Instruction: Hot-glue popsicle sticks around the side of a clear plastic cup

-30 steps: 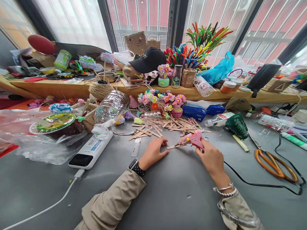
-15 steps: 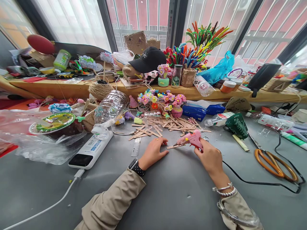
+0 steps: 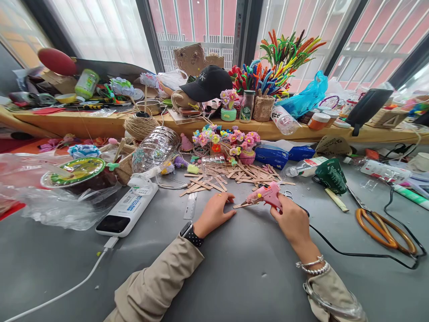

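Observation:
My right hand (image 3: pixel 294 222) is wrapped around the handle of a pink hot glue gun (image 3: pixel 264 195), whose nozzle points left and down. Just under that nozzle lies a wooden craft stick (image 3: pixel 238 206), flat on the grey table. My left hand (image 3: pixel 216 212) rests at the stick's left end with nothing visible in its grasp; its thumb and forefinger are curved, with a gap between them. Behind both hands spreads a loose pile of craft sticks (image 3: pixel 246 173). A clear ruler (image 3: pixel 190 205) lies left of my left hand.
A white power bank (image 3: pixel 129 210) with a cable stands to the left. Large orange-handled scissors (image 3: pixel 382 228) and the gun's black cord (image 3: pixel 351 256) lie on the right. Pipe-cleaner flowers (image 3: pixel 248 143), plastic bottles (image 3: pixel 306 167) and a twine ball (image 3: pixel 140 127) crowd the back.
The glue gun and my right hand have shifted very slightly left, the nozzle moving a little along the stick. My left hand has stayed in place.

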Demonstrator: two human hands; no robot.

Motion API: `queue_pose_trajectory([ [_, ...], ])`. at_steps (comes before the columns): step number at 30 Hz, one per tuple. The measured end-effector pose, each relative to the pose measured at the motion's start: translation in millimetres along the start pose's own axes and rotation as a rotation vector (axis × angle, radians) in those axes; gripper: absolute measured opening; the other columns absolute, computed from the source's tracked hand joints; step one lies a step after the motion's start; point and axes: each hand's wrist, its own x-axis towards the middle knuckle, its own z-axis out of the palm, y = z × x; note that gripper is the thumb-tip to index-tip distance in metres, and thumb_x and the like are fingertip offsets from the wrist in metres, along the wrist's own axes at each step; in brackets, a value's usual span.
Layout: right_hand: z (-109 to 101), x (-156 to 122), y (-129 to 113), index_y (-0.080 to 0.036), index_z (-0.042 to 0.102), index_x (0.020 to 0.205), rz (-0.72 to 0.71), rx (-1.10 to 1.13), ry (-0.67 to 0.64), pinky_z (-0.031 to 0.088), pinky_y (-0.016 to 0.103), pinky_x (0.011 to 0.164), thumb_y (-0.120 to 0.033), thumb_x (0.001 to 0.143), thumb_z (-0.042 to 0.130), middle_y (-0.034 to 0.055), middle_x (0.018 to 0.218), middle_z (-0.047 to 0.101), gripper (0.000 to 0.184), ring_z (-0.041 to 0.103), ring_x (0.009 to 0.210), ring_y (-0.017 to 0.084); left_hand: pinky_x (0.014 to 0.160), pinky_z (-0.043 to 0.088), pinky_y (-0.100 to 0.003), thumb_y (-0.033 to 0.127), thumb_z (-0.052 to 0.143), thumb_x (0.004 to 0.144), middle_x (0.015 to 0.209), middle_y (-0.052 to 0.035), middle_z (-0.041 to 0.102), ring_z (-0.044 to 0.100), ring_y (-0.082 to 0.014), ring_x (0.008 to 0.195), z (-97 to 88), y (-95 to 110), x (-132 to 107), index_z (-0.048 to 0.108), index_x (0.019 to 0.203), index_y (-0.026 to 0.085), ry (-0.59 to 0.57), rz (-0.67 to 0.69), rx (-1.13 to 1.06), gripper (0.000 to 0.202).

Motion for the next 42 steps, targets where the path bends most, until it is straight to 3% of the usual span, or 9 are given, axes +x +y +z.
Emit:
queue_pose_trajectory([
  [28, -5.5, 3.2, 8.1, -0.018, 0.056, 0.094, 0.058, -0.052, -0.003, 0.024, 0.023, 0.048, -0.024, 0.072, 0.045, 0.0018, 0.066, 0.060, 0.026, 0.052, 0.060, 0.015, 0.081, 0.043, -0.034, 0.021, 0.060, 0.069, 0.096, -0.0054, 0.060, 0.053, -0.0199, 0.091, -2.3, 2.4, -0.1, 0.048, 0.100, 0.017, -0.017, -0.022, 0.016, 0.033],
  [42, -3.9, 1.2, 3.6, -0.017, 0.056, 0.099, 0.005, -0.027, -0.003, 0.028, 0.024, 0.051, -0.025, 0.073, 0.044, 0.0033, 0.072, 0.062, 0.030, 0.054, 0.063, 0.015, 0.081, 0.043, -0.035, 0.022, 0.059, 0.070, 0.097, -0.0057, 0.059, 0.052, -0.0199, 0.091, -1.5, 1.0, -0.2, 0.048, 0.100, 0.017, -0.015, -0.007, 0.006, 0.032],
])
